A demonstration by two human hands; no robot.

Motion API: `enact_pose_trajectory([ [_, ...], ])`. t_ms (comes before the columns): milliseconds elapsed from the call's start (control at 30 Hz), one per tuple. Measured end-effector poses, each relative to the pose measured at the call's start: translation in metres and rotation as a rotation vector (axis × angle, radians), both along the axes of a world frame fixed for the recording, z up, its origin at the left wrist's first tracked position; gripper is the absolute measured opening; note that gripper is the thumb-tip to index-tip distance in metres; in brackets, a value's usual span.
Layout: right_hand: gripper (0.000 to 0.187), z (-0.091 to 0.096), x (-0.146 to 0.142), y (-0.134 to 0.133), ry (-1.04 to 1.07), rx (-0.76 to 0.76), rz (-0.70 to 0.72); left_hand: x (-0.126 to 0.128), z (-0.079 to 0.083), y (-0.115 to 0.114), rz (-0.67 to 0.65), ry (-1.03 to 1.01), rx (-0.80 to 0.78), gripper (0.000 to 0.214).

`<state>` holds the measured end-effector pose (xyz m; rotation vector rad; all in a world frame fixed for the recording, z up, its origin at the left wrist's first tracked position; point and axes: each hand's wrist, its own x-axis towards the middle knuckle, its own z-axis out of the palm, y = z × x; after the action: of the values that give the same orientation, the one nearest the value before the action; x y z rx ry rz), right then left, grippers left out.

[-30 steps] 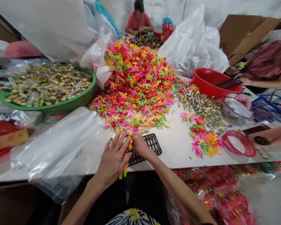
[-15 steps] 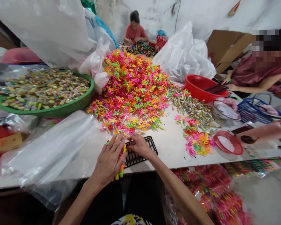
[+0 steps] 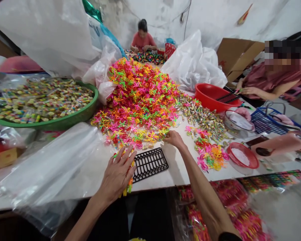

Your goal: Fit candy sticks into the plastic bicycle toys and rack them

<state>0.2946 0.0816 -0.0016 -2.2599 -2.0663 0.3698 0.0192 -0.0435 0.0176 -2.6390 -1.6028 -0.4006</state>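
Observation:
My left hand (image 3: 119, 169) lies flat, fingers stretched, over a row of bright plastic pieces (image 3: 126, 190) at the left end of a black slotted tray (image 3: 150, 163). Most of that row is hidden beneath the palm. My right hand (image 3: 174, 139) is at the near right edge of a big heap of colourful plastic pieces (image 3: 142, 97), beyond the tray. Its fingers are pinched together, and whatever is between them is too small to make out.
At the left stands a green basin (image 3: 65, 124) full of small wrapped pieces. On the right are a loose colourful pile (image 3: 212, 154), a red basin (image 3: 208, 97), a red basket (image 3: 251, 162) and a blue basket (image 3: 262, 122). Two other people sit at work, one behind the heap, one at right.
My right hand has moved from the tray up and right to the edge of the heap, uncovering the tray's slots. My left hand stays on the tray's left end.

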Motion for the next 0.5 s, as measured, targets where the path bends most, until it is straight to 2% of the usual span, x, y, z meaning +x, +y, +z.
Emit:
enact_pose_trajectory([
  [133, 0.016, -0.002, -0.005, -0.001, -0.049, 0.016, -0.036, 0.0, 0.001, 0.001, -0.005, -0.021, -0.02, 0.047],
  [333, 0.021, -0.005, -0.02, -0.007, -0.103, 0.096, -0.062, 0.0, -0.002, 0.001, -0.006, -0.055, -0.023, 0.049],
  [433, 0.018, -0.004, -0.015, -0.022, 0.071, 0.27, -0.134, 0.0, -0.001, 0.0, 0.002, -0.044, -0.041, 0.048],
  [500, 0.016, -0.006, -0.017, -0.039, 0.349, 0.334, -0.184, 0.0, 0.001, -0.001, 0.011, -0.033, -0.062, 0.047],
])
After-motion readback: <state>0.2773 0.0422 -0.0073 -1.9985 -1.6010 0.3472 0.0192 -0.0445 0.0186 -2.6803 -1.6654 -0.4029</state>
